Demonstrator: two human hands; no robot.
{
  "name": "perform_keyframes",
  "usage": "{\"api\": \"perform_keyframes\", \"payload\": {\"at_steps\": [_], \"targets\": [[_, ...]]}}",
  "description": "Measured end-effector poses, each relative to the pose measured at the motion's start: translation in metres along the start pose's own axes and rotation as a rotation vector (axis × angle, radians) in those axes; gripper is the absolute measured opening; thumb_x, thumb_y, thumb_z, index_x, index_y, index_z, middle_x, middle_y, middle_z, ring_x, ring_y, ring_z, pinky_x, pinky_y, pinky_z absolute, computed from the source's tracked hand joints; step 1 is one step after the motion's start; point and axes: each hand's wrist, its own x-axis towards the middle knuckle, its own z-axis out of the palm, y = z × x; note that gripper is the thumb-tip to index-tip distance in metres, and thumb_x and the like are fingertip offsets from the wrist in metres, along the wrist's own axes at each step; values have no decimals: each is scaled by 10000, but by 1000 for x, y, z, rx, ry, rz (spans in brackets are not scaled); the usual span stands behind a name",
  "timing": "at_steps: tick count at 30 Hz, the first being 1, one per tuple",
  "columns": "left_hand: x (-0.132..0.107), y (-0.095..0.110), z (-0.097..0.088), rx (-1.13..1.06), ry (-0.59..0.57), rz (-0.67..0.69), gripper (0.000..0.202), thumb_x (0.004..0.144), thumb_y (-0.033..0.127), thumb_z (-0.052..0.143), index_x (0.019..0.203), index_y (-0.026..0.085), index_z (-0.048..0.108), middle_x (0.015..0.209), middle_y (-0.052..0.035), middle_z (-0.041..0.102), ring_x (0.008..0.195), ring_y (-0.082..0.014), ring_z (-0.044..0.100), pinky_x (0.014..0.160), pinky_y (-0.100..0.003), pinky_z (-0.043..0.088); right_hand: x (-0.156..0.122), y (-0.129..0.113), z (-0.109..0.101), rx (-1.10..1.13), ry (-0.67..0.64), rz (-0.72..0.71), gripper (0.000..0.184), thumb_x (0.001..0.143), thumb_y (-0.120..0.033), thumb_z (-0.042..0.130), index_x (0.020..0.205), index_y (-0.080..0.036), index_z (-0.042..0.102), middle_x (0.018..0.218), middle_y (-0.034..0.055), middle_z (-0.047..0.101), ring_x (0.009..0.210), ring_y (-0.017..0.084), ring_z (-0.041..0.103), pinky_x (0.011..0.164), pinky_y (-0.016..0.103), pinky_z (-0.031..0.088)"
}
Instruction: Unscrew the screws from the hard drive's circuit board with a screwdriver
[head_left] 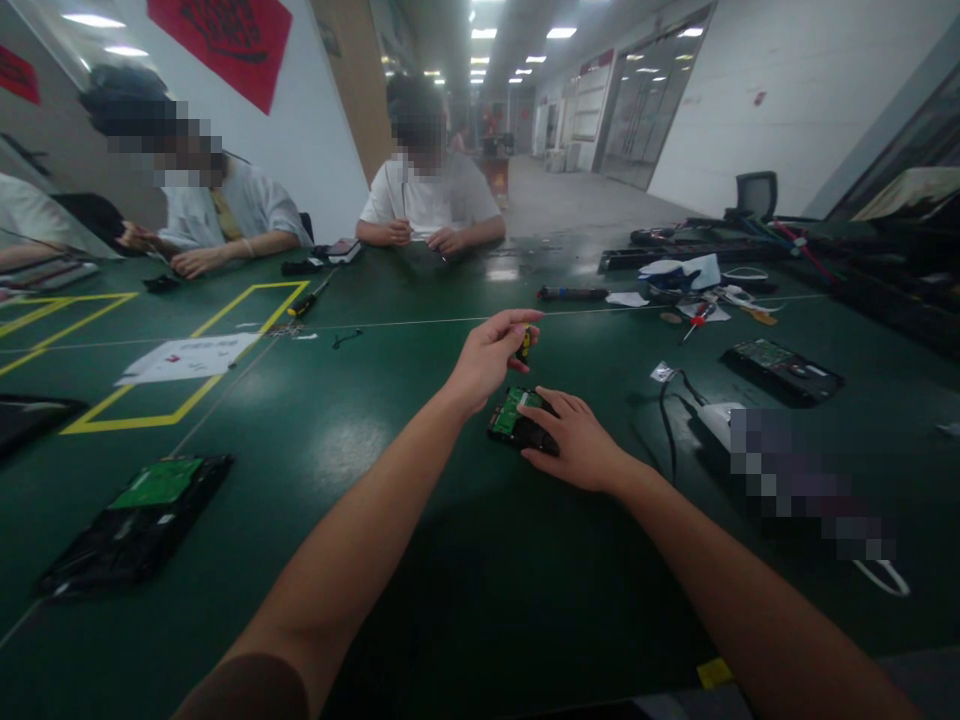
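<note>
My left hand (pixel 489 362) is closed around a yellow-and-black screwdriver (pixel 523 345), raised over the table. Only part of its handle shows between my fingers; its shaft is hidden. Just below lies a black electronic device (pixel 516 425) with a bare green circuit board facing up. My right hand (pixel 579 440) grips the right end of this device, thumb along the near edge and fingers over the board and far edge, pressing it against the green tabletop (pixel 480 590).
Similar opened devices lie at left (pixel 142 520) and right (pixel 784 370). A white cabled object (pixel 724 420), partly blurred out, is right of my hand. Another screwdriver (pixel 304 302) and a paper sheet (pixel 187 357) lie left. Tools clutter the far right. Several people sit opposite.
</note>
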Motion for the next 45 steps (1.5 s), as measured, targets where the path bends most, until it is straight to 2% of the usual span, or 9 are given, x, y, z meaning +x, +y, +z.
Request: {"api": "perform_keyframes", "payload": {"at_steps": [3,7,11,16,20,25,32,40,45], "targets": [[0,-1,1,30,15,21,237,955,334,606,1135,228,718,1062,-65,695,918,-154,642,626,-220,540,0,0,0,4,2,1,673,910,-528,670,1510,-269,513,1619,175,395,1469,389,395,1197,602,289],[-1,1,3,105,66,63,241,858,364,754,1030,198,723,871,-26,658,768,-119,601,623,-220,523,-1,1,1,5,3,-2,671,914,-530,663,1513,-270,511,1621,171,395,1471,392,389,1198,610,279],[-2,3,3,146,106,95,231,818,351,794,963,184,725,807,-14,627,731,-113,580,610,-218,502,-1,1,1,4,0,3,673,912,-531,662,1515,-274,508,1622,169,394,1472,396,384,1198,613,280],[-2,6,1,150,24,58,198,916,306,661,1064,203,743,956,-51,690,796,-128,602,595,-210,498,0,0,0,-5,2,0,670,913,-528,664,1509,-261,514,1612,180,404,1468,387,398,1200,596,288],[-2,6,3,41,-28,18,228,964,276,567,1123,217,721,1076,-65,697,901,-145,638,641,-217,537,-1,1,1,4,3,0,670,910,-524,669,1511,-272,513,1618,172,397,1471,386,392,1200,605,284],[-1,2,7,-47,-3,0,196,950,302,618,1093,210,715,1020,-59,676,872,-134,628,728,-260,573,-1,1,2,-4,11,-2,662,912,-530,666,1506,-277,519,1618,162,399,1469,379,395,1199,602,293],[-2,5,2,108,59,54,183,892,350,696,987,202,748,818,-16,619,727,-114,554,616,-219,514,-1,0,0,-5,11,2,662,913,-529,669,1503,-266,523,1620,170,393,1471,382,393,1204,592,294],[-3,11,4,31,17,-36,197,928,303,576,997,205,732,927,-57,669,849,-153,616,554,-206,478,-1,0,2,0,14,2,668,914,-542,662,1509,-275,516,1624,160,392,1476,383,386,1205,596,286],[-3,9,4,74,42,-21,189,921,330,620,1015,198,718,959,-61,692,840,-145,622,586,-213,492,-1,1,2,3,15,1,667,916,-538,662,1510,-276,514,1620,164,398,1474,385,386,1204,602,279]]}}
